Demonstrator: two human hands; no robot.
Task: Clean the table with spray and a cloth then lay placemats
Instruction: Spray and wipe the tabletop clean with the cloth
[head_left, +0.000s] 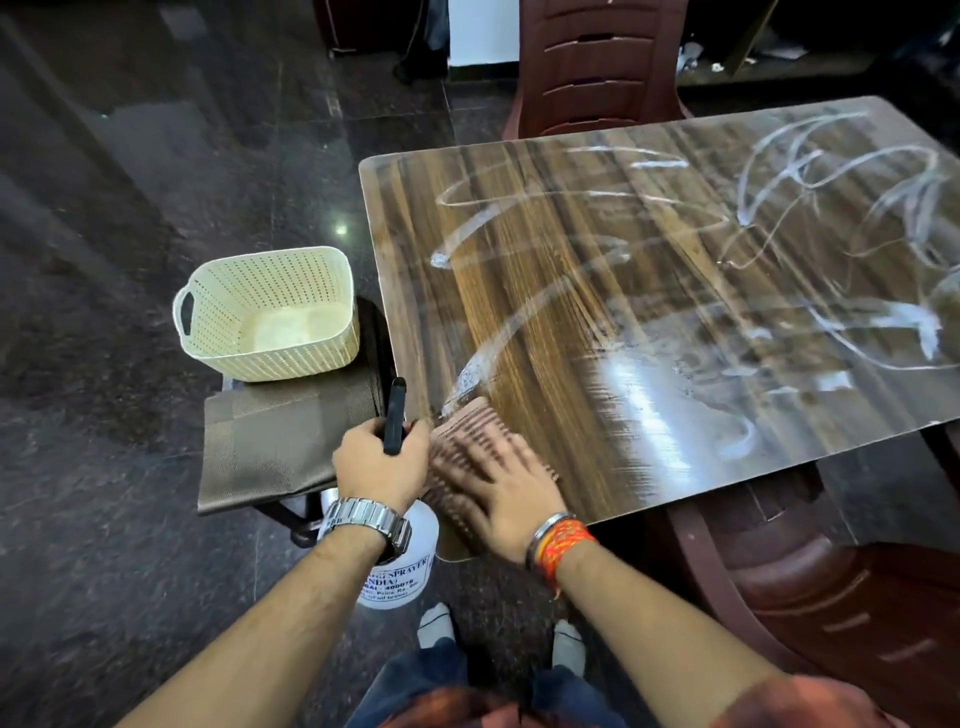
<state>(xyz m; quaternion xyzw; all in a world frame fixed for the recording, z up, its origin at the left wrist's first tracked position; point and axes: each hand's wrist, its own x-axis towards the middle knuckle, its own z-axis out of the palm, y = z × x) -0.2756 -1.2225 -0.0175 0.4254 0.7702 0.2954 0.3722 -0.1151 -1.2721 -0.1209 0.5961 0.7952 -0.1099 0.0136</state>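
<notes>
The wood-grain table is streaked with white foam trails. My right hand lies flat, fingers spread, pressing a striped brownish cloth onto the table's near left corner; the cloth is motion-blurred. My left hand grips the black trigger head of a white spray bottle, held just off the table's left edge, its body hanging below my wrist. Brown woven placemats lie stacked on a low stool to the left of the table.
A cream perforated plastic basket sits on the stool behind the placemats. Maroon plastic chairs stand at the table's far side and near right. Dark polished stone floor surrounds everything. My socked feet are below.
</notes>
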